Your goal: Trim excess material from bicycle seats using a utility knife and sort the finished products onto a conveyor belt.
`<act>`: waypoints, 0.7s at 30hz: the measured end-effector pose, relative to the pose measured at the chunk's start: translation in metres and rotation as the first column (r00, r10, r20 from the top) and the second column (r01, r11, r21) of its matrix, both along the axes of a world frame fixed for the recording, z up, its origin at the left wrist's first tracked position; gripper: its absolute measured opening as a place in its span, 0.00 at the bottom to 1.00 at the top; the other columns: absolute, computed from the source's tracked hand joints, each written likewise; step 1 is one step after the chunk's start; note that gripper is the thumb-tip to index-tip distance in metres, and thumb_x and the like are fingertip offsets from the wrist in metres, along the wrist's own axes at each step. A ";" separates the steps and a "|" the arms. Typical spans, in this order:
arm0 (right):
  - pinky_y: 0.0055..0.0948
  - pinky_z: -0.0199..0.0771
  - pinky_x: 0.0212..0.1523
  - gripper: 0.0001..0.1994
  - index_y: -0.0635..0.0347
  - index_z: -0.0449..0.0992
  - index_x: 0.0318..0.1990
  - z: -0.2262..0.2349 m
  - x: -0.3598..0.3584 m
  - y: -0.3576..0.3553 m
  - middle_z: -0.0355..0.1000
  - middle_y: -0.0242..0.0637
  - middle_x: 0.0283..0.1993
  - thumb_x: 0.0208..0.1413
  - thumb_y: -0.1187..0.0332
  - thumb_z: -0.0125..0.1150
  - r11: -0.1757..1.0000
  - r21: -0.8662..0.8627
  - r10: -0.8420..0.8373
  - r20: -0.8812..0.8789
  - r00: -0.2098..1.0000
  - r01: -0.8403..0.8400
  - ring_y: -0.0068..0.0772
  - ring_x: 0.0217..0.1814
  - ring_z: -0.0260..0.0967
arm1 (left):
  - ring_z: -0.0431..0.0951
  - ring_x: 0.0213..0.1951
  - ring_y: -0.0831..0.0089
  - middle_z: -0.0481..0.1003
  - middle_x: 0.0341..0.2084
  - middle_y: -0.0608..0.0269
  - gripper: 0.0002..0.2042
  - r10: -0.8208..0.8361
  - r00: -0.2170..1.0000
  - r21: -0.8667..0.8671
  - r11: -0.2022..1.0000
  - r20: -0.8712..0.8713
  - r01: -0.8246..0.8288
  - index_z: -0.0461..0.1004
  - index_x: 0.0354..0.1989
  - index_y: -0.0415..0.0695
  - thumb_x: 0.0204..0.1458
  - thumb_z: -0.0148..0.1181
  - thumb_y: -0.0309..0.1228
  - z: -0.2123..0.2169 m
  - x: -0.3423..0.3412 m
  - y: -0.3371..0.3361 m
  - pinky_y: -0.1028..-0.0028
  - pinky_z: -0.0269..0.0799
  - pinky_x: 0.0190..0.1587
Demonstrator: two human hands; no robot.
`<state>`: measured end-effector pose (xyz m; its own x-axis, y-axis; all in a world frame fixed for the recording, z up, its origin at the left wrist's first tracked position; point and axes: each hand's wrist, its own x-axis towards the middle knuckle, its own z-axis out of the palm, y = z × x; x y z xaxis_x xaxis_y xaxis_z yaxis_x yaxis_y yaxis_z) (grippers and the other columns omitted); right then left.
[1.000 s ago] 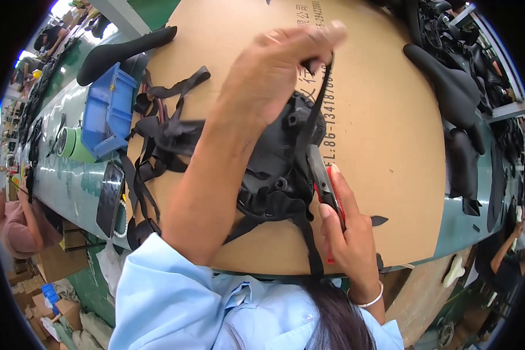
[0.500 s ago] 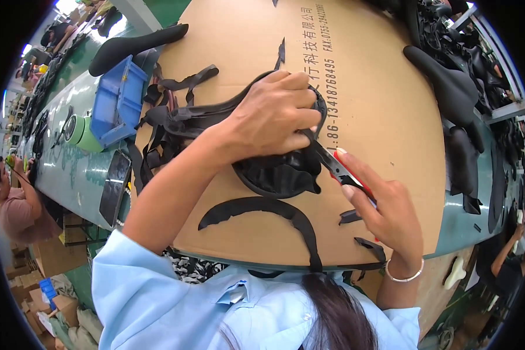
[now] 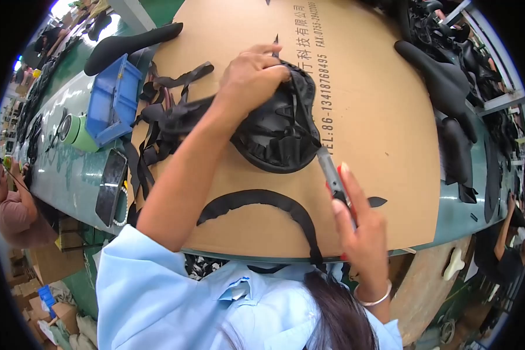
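We press our left hand (image 3: 252,76) down on the black rounded padded piece (image 3: 277,131) at centre of the brown cardboard sheet (image 3: 385,116) — fingers curled over its top edge. Our right hand (image 3: 361,230) at five o'clock clasps a grey-bladed cutting tool (image 3: 331,174). A curved black strip (image 3: 262,201) lies at six o'clock; black straps (image 3: 169,99) and a blue plastic bin (image 3: 114,99) crowd ten o'clock.

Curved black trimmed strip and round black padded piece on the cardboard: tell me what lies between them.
Head view: bare brown cardboard sheet separates the curved black trimmed strip from the round black padded piece. The right hand's knife blade reaches in from the right.
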<state>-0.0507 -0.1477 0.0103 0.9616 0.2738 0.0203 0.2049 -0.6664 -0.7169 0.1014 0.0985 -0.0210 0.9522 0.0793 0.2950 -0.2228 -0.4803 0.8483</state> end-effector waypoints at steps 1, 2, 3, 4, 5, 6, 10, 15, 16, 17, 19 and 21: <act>0.33 0.66 0.23 0.24 0.47 0.66 0.61 0.004 0.015 -0.007 0.75 0.45 0.40 0.55 0.67 0.57 0.998 -0.065 0.012 -0.004 1.000 -0.012 0.42 0.21 0.69 | 0.71 0.41 0.66 0.74 0.31 0.62 0.09 -0.094 0.986 -0.219 0.974 -0.140 0.062 0.80 0.26 0.39 0.38 0.59 0.31 0.018 -0.015 0.008 0.69 0.64 0.40; 0.33 0.67 0.24 0.24 0.47 0.67 0.60 0.011 0.032 -0.019 0.75 0.45 0.39 0.54 0.68 0.58 0.990 -0.129 0.067 0.048 0.997 -0.060 0.42 0.21 0.69 | 0.71 0.38 0.66 0.73 0.31 0.61 0.10 -0.075 0.956 -0.222 0.975 -0.283 0.011 0.79 0.28 0.38 0.40 0.59 0.31 0.027 -0.028 0.009 0.71 0.64 0.40; 0.33 0.67 0.25 0.23 0.46 0.69 0.59 0.015 0.051 -0.030 0.75 0.44 0.38 0.53 0.68 0.58 0.976 -0.187 0.130 0.091 0.987 -0.111 0.42 0.22 0.69 | 0.71 0.35 0.67 0.72 0.31 0.60 0.11 -0.050 0.903 -0.210 0.977 -0.426 -0.045 0.79 0.30 0.37 0.41 0.59 0.31 0.034 -0.044 0.010 0.72 0.64 0.39; 0.33 0.67 0.25 0.23 0.46 0.69 0.59 0.015 0.070 -0.044 0.75 0.44 0.38 0.53 0.68 0.58 0.974 -0.200 0.120 0.084 0.989 -0.101 0.42 0.22 0.69 | 0.70 0.38 0.72 0.70 0.31 0.62 0.08 0.001 0.894 -0.118 0.991 -0.449 -0.060 0.76 0.25 0.37 0.44 0.58 0.31 0.033 -0.063 0.005 0.76 0.63 0.39; 0.33 0.68 0.26 0.23 0.45 0.69 0.58 0.017 0.090 -0.056 0.75 0.44 0.35 0.53 0.69 0.58 0.942 -0.203 0.295 0.111 0.949 -0.269 0.42 0.21 0.69 | 0.70 0.41 0.77 0.68 0.31 0.64 0.09 0.059 0.884 -0.023 0.997 -0.464 -0.079 0.73 0.21 0.36 0.47 0.57 0.30 0.036 -0.081 0.002 0.81 0.62 0.39; 0.34 0.68 0.27 0.23 0.44 0.70 0.58 0.021 0.103 -0.063 0.75 0.43 0.33 0.52 0.69 0.59 0.878 -0.211 0.463 0.140 0.875 -0.431 0.42 0.21 0.69 | 0.68 0.36 0.81 0.67 0.36 0.66 0.10 -0.270 0.811 -0.115 0.962 -0.518 0.246 0.74 0.29 0.36 0.50 0.58 0.33 0.049 -0.094 0.009 0.81 0.62 0.38; 0.33 0.67 0.26 0.22 0.44 0.71 0.57 0.045 0.110 -0.033 0.75 0.41 0.29 0.51 0.68 0.59 0.711 -0.271 0.647 -0.108 0.755 -0.649 0.42 0.21 0.68 | 0.66 0.31 0.79 0.66 0.28 0.67 0.15 -0.453 0.864 -0.209 0.887 -0.220 0.412 0.70 0.34 0.35 0.57 0.52 0.38 0.048 -0.107 0.002 0.79 0.63 0.37; 0.36 0.62 0.21 0.29 0.39 0.63 0.63 0.051 0.084 -0.026 0.68 0.37 0.18 0.50 0.65 0.59 0.644 -0.468 0.650 -0.082 0.755 -0.605 0.39 0.19 0.67 | 0.51 0.17 0.84 0.56 0.16 0.72 0.20 -0.312 0.933 -0.808 0.588 -0.178 0.042 0.53 0.19 0.49 0.63 0.45 0.42 0.040 -0.084 -0.026 0.81 0.51 0.20; 0.36 0.62 0.21 0.29 0.39 0.63 0.63 0.054 0.078 -0.029 0.68 0.37 0.18 0.50 0.65 0.59 0.642 -0.473 0.645 -0.091 0.759 -0.603 0.39 0.19 0.67 | 0.51 0.17 0.84 0.56 0.16 0.72 0.20 -0.319 0.931 -0.815 0.578 -0.178 0.043 0.53 0.19 0.49 0.63 0.45 0.42 0.039 -0.082 -0.030 0.81 0.51 0.20; 0.36 0.62 0.21 0.29 0.39 0.63 0.63 0.059 0.071 -0.031 0.68 0.37 0.18 0.50 0.65 0.59 0.646 -0.508 0.608 -0.109 0.787 -0.570 0.40 0.18 0.67 | 0.51 0.17 0.84 0.56 0.16 0.72 0.19 -0.242 0.955 -0.757 0.653 -0.171 0.030 0.54 0.20 0.48 0.63 0.45 0.42 0.042 -0.080 -0.034 0.81 0.49 0.19; 0.34 0.60 0.20 0.30 0.40 0.63 0.63 0.059 0.056 -0.038 0.65 0.37 0.16 0.50 0.67 0.60 0.697 -0.505 0.546 -0.087 0.833 -0.509 0.39 0.17 0.64 | 0.53 0.14 0.83 0.59 0.16 0.70 0.18 -0.236 0.965 -0.822 0.567 -0.116 0.040 0.57 0.20 0.46 0.60 0.49 0.39 0.049 -0.076 -0.033 0.80 0.47 0.16; 0.34 0.60 0.20 0.30 0.40 0.63 0.63 0.061 0.044 -0.038 0.64 0.36 0.15 0.49 0.67 0.60 0.696 -0.543 0.517 -0.074 0.853 -0.470 0.38 0.16 0.64 | 0.57 0.16 0.80 0.60 0.17 0.69 0.16 -0.306 0.952 -0.646 0.726 0.001 0.234 0.59 0.20 0.45 0.58 0.51 0.37 0.046 -0.084 -0.043 0.79 0.49 0.17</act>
<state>-0.0069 -0.1861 0.0717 0.6865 0.6981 -0.2032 0.6519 -0.7148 -0.2531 0.0179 0.0553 0.0250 0.9832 -0.0523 0.1748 -0.1574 0.2414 0.9576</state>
